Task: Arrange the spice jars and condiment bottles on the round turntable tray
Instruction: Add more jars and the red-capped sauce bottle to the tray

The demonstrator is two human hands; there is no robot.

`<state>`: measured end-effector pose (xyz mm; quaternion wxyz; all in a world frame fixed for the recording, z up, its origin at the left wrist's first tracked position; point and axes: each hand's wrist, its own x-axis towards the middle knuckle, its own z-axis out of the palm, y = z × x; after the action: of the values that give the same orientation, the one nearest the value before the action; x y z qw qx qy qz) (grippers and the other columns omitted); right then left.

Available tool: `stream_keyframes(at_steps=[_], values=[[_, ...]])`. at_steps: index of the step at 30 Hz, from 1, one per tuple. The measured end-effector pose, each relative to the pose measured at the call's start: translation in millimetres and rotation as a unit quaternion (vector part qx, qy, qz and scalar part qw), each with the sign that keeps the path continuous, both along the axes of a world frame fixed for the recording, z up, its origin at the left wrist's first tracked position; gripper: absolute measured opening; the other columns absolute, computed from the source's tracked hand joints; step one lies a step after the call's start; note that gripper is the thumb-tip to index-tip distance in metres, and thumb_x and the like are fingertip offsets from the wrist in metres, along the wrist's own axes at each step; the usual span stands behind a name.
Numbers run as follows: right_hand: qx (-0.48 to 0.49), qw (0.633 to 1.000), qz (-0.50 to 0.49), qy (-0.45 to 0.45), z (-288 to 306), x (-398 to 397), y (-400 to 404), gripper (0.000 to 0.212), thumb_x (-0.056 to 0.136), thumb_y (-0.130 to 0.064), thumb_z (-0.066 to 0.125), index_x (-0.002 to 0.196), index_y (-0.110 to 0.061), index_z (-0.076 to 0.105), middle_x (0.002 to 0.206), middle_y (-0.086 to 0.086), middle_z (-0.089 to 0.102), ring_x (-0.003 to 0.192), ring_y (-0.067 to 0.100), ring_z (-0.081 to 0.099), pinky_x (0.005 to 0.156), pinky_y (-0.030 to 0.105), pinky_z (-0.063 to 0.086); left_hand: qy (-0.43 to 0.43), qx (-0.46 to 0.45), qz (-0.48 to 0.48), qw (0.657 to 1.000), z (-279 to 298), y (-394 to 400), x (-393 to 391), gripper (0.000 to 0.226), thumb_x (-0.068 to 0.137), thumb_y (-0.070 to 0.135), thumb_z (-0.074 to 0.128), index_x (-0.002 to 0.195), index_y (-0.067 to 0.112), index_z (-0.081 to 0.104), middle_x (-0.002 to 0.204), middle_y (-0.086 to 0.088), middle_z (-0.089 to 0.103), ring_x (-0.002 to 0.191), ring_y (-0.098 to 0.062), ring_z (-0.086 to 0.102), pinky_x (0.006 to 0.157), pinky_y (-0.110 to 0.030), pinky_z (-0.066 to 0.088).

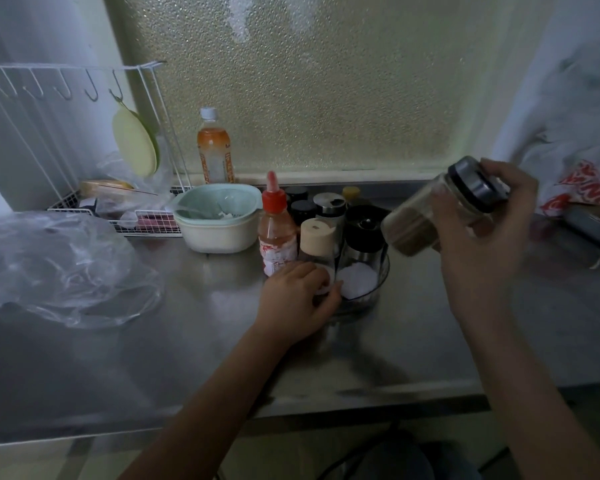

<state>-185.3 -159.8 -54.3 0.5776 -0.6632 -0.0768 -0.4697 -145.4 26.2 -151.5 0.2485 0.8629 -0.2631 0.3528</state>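
right hand [478, 216] gripping tilted spice jar [426, 220], left hand [298, 299] on turntable tray [378, 289]

A steel counter [194, 341] filled the lower frame. At nine o'clock a crumpled clear plastic bag [56, 268] lay on it. Toward ten o'clock stood a white wire rack [66, 133] with hooks; a pale green round lid [134, 147] hung from one. Just left of centre sat a mint and cream bowl [219, 220], with an orange drink bottle [213, 150] behind it at eleven o'clock, before frosted glass [326, 81]. At three o'clock lay a red-printed white bag [582, 192].
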Motion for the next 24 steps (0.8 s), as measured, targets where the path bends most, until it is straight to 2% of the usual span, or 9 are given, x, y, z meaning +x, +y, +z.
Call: stream_keyframes(at_steps=[2,5,9,11,14,17,20,22,24], values=[[-0.007,1.0,0.022,-0.002,-1,-8,5,0.041,0.084,-0.017,0.067,0.118,-0.021,0.044,0.112,-0.022,0.056,0.108,0.006,0.058,0.094,0.043,0.051,0.024,0.021,0.006,0.999,0,-4,-1,0.027,0.084,0.034,0.048,0.076,0.012,0.062,0.073,-0.003,0.063,0.065,-0.019,0.056,0.055,-0.019,0.03],[-0.039,0.998,0.053,0.012,-5,-14,16,0.043,0.084,-0.015,0.068,0.119,-0.022,0.044,0.108,-0.04,0.052,0.108,-0.003,0.055,0.093,0.026,0.049,0.053,0.037,-0.007,0.998,0,-5,-2,0.026,0.084,0.032,0.045,0.088,0.011,0.061,0.084,-0.004,0.062,0.07,-0.018,0.055,0.053,-0.02,0.031],[-0.063,0.994,0.085,0.033,-14,-19,36,0.05,0.078,-0.018,0.074,0.12,-0.027,0.047,0.115,-0.026,0.056,0.114,-0.003,0.054,0.093,0.019,0.046,0.078,0.003,-0.039,0.996,1,-1,-3,0.028,0.08,0.028,0.039,0.091,0.009,0.057,0.087,-0.008,0.063,0.072,-0.024,0.057,0.055,-0.025,0.036],[-0.079,0.992,0.088,0.048,-19,-20,48,0.053,0.076,-0.02,0.076,0.119,-0.031,0.047,0.116,-0.023,0.056,0.112,-0.004,0.055,0.093,0.018,0.047,0.076,-0.072,-0.021,0.994,3,3,-5,0.027,0.078,0.028,0.035,0.087,0.008,0.052,0.079,-0.012,0.063,0.068,-0.03,0.057,0.054,-0.031,0.041],[-0.083,0.987,0.1,0.093,-29,-16,66,0.058,0.074,-0.025,0.077,0.118,-0.042,0.042,0.113,-0.03,0.054,0.11,-0.008,0.054,0.092,0.019,0.049,0.043,-0.184,0.012,0.982,9,15,-6,0.027,0.078,0.024,0.035,0.085,0.002,0.05,0.07,-0.017,0.059,0.061,-0.034,0.053,0.053,-0.046,0.044],[-0.119,0.98,0.087,0.131,-46,-6,80,0.057,0.075,-0.028,0.076,0.123,-0.028,0.046,0.116,-0.02,0.055,0.112,-0.002,0.054,0.095,0.029,0.051,0.021,-0.159,-0.001,0.987,10,21,-9,0.031,0.085,0.033,0.041,0.094,0.006,0.051,0.069,-0.01,0.06,0.058,-0.027,0.055,0.052,-0.041,0.046],[-0.152,0.977,0.063,0.133,-56,3,91,0.052,0.079,-0.025,0.073,0.125,-0.018,0.05,0.118,-0.006,0.056,0.108,-0.005,0.047,0.096,0.008,0.039,0.059,-0.122,0.004,0.991,8,18,-10,0.037,0.082,0.047,0.04,0.107,0.02,0.041,0.068,0.002,0.062,0.055,-0.022,0.059,0.047,-0.021,0.037],[-0.156,0.979,0.04,0.122,-57,8,94,0.049,0.079,-0.023,0.073,0.122,-0.016,0.053,0.116,-0.002,0.057,0.105,-0.006,0.044,0.092,0.001,0.033,0.086,-0.104,0.01,0.991,6,17,-8,0.047,0.078,0.053,0.042,0.113,0.024,0.034,0.073,-0.002,0.067,0.059,-0.023,0.063,0.05,-0.022,0.04],[-0.153,0.981,0.027,0.114,-57,12,96,0.047,0.078,-0.022,0.073,0.12,-0.015,0.054,0.117,0.001,0.058,0.105,-0.006,0.044,0.092,0.001,0.032,0.091,-0.098,0.012,0.991,3,19,-6,0.056,0.074,0.057,0.045,0.116,0.024,0.031,0.086,-0.006,0.071,0.068,-0.026,0.066,0.055,-0.028,0.047]])
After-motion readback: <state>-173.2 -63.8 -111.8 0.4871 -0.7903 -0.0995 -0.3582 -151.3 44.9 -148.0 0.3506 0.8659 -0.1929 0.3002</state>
